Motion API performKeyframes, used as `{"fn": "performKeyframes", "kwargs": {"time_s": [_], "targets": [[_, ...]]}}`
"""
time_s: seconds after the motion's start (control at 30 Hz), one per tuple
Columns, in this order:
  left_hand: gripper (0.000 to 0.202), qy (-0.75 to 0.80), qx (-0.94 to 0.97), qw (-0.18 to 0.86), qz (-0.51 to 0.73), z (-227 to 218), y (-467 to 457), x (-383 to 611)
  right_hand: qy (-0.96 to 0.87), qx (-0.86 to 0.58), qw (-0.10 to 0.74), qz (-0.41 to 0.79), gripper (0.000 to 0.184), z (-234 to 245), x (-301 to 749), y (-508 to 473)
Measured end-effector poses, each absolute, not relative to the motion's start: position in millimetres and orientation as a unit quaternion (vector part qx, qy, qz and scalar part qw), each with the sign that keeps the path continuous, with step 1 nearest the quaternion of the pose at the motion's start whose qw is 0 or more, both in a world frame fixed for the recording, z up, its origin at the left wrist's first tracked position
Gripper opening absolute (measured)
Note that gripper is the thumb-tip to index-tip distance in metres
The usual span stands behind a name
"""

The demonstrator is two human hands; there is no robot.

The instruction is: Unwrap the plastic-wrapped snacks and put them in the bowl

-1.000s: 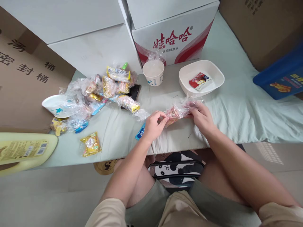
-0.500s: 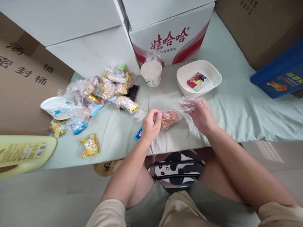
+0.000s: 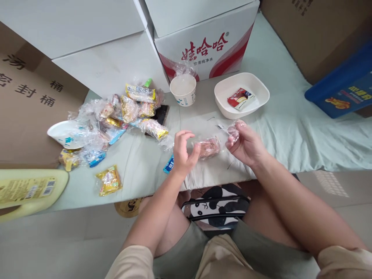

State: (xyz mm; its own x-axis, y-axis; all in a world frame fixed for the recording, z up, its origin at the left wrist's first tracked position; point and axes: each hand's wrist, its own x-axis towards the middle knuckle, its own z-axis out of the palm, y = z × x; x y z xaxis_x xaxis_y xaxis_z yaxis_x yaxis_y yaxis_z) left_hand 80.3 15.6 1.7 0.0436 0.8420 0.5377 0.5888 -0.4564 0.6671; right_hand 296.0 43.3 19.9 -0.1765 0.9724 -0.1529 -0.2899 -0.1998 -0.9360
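My left hand (image 3: 185, 153) has its thumb and fingers apart, the thumb close beside a reddish-brown snack in clear plastic (image 3: 210, 147) on the cloth. Whether the thumb brushes that wrap, I cannot tell. In my right hand (image 3: 247, 145), thumb and fingers close around a small crumpled clear plastic piece (image 3: 233, 133), just right of the snack. A blue packet (image 3: 168, 164) lies partly hidden beside my left wrist. Beyond my right hand stands a white bowl (image 3: 263, 99) with a red and white snack packet (image 3: 239, 98) in it.
A paper cup (image 3: 183, 91) with plastic in it stands before a white carton (image 3: 203, 50). Wrapped snacks (image 3: 107, 116) pile up at left around a tipped paper cup (image 3: 62, 133). A yellow packet (image 3: 109, 180) and a yellow jug (image 3: 31, 190) lie near the front edge.
My left fingers have spread and let go of the plastic around the snack. My right hand has turned and bunched the plastic it holds. The view has shifted slightly.
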Motion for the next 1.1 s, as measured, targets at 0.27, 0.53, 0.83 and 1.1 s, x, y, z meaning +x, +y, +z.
{"fn": "performKeyframes", "kwargs": {"time_s": [0.27,0.53,0.83,1.1], "targets": [[0.01,0.507,0.754,0.224,0.352,0,13,92,-0.372,-0.393,0.474,0.695,0.019,34,294,37],[0.028,0.485,0.477,0.473,0.559,6,19,80,-0.711,-0.478,0.388,0.34,0.025,3,293,38],[0.032,0.464,0.348,0.593,0.559,23,20,67,-0.857,-0.396,0.254,0.211,0.056,-4,279,31],[0.026,0.451,0.32,0.553,0.623,27,24,44,-0.835,-0.453,0.293,0.104,0.03,-3,268,34]]}}
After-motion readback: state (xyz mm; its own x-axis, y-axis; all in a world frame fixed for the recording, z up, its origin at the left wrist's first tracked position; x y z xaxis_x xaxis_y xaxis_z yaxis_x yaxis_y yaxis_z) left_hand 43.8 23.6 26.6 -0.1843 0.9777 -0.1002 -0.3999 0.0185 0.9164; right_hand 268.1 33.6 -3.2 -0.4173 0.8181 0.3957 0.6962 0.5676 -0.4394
